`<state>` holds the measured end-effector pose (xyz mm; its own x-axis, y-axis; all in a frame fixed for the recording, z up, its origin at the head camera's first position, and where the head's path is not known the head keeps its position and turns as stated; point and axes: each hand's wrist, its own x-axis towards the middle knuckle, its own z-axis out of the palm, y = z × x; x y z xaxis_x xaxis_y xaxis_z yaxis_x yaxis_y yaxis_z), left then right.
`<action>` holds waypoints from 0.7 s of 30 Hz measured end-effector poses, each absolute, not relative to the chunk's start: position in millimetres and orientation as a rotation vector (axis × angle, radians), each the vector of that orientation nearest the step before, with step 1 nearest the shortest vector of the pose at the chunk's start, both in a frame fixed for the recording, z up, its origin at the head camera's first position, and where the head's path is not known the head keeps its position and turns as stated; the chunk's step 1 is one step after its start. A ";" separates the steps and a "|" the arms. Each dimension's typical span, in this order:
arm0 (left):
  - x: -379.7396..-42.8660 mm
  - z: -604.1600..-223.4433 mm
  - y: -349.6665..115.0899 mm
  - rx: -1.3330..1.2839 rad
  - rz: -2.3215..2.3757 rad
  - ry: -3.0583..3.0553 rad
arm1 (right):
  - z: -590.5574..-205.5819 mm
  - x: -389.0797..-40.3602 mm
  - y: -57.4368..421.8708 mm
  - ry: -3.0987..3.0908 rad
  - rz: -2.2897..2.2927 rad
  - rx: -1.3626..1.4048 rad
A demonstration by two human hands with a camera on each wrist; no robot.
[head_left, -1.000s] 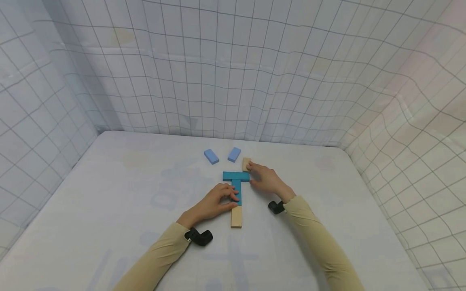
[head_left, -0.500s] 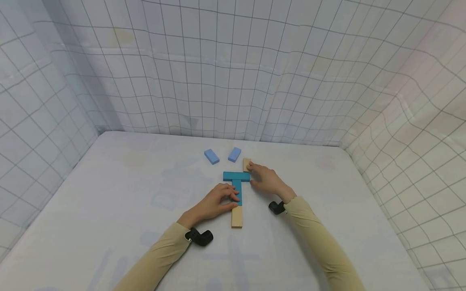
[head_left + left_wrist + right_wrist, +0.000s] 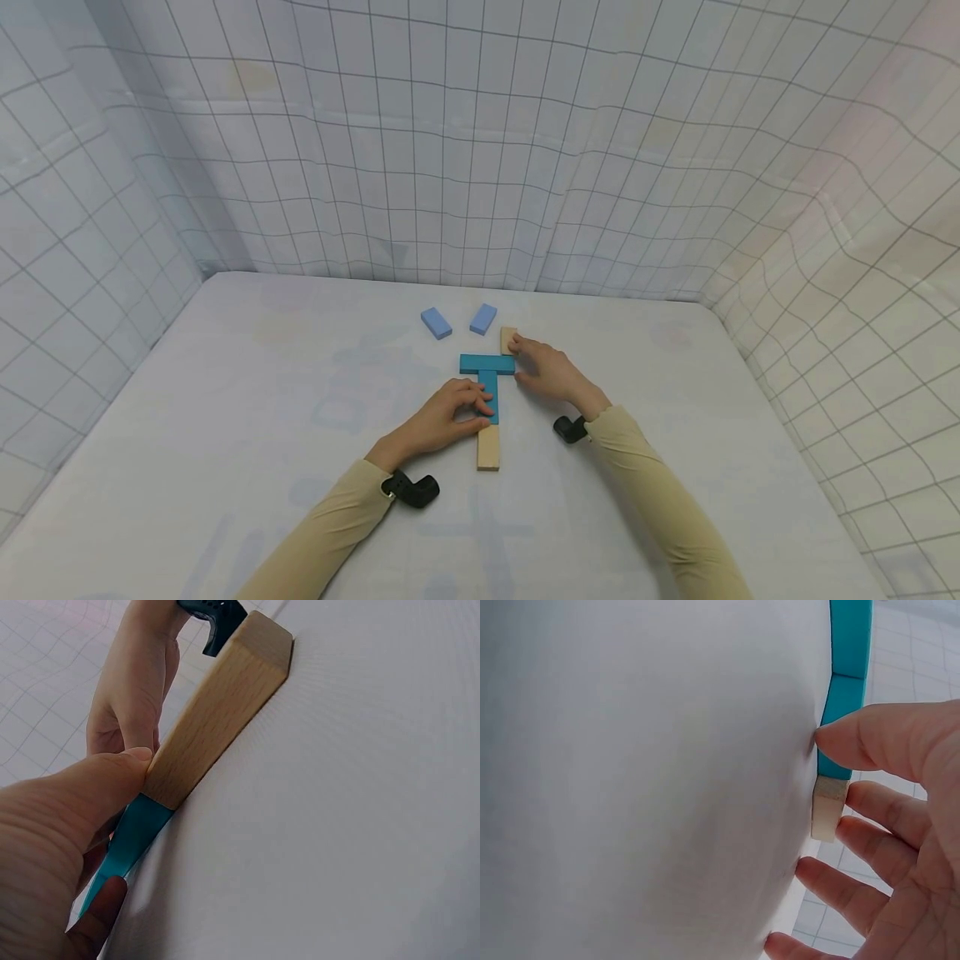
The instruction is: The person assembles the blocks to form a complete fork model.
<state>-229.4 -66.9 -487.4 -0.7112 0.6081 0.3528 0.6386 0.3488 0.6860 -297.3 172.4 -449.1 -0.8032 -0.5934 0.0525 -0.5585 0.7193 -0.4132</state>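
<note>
Two teal blocks form a T on the white table: the crossbar block (image 3: pixel 480 363) lies sideways and the stem block (image 3: pixel 489 382) runs towards me. A pale wooden block (image 3: pixel 488 451) continues the stem at its near end. My left hand (image 3: pixel 441 418) rests over the stem, bent fingertips on the teal block and thumb (image 3: pixel 131 761) at the seam with the wooden block. At the crossbar's right end, my right hand (image 3: pixel 551 372) touches the teal side with its thumb (image 3: pixel 847 739). Its loosely spread fingers reach a second wooden block (image 3: pixel 507 337), which stands off the crossbar's far right corner.
Beyond the T lie two light blue blocks, one (image 3: pixel 436 322) on the left and one (image 3: pixel 483 319) nearer the middle. White grid-patterned curtains (image 3: pixel 465 167) enclose the table (image 3: pixel 225 400) at the back and sides. Black cameras (image 3: pixel 411 490) sit on both wrists.
</note>
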 end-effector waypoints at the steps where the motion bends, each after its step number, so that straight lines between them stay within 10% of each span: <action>1: -229.4 -487.4 -67.0 -1.180 -1.322 -2.551 | -449.1 -297.2 172.4 2.835 -0.638 -0.951; 21: -229.9 -488.8 -68.1 -1.184 -1.335 -2.555 | -448.4 -294.6 171.9 2.841 -0.638 -0.948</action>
